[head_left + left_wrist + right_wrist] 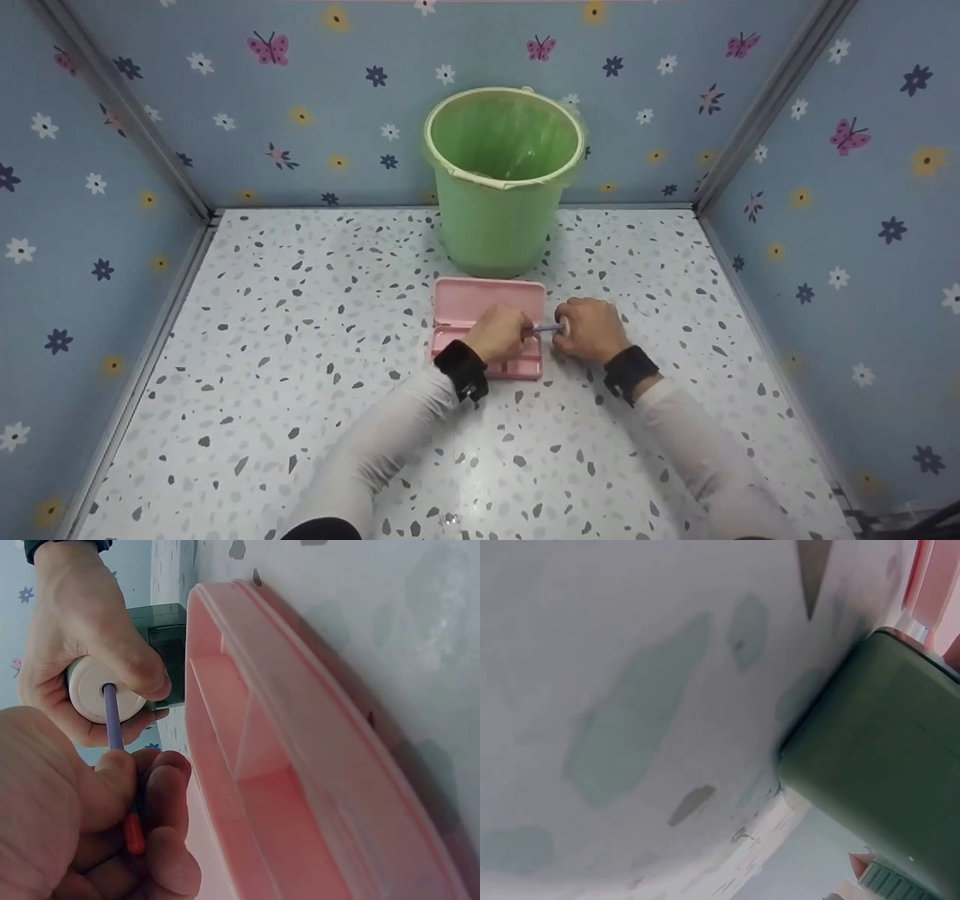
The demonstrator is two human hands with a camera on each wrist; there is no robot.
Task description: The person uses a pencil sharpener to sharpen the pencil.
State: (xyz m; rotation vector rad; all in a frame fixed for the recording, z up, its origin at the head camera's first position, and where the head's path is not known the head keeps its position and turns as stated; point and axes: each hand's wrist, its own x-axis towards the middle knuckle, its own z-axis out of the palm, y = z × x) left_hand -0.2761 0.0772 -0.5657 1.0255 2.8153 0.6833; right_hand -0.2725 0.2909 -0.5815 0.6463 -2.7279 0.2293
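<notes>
My left hand (499,334) pinches a slim purple pencil (113,716) with a red end, above the right part of an open pink pencil case (489,301). My right hand (594,330) grips a pencil sharpener (169,641), just right of the case. The sharpener has a dark green box body and a round white face; the pencil's far end sits in the hole of that face. In the right wrist view the green body (877,742) is close to the speckled surface, with a ridged green part (892,881) beneath it.
Behind the case stands a light green bucket (499,232) with a clear liner over its rim. The speckled white tabletop (315,322) is bounded by blue panels (262,97) printed with flowers and butterflies at the back and both sides.
</notes>
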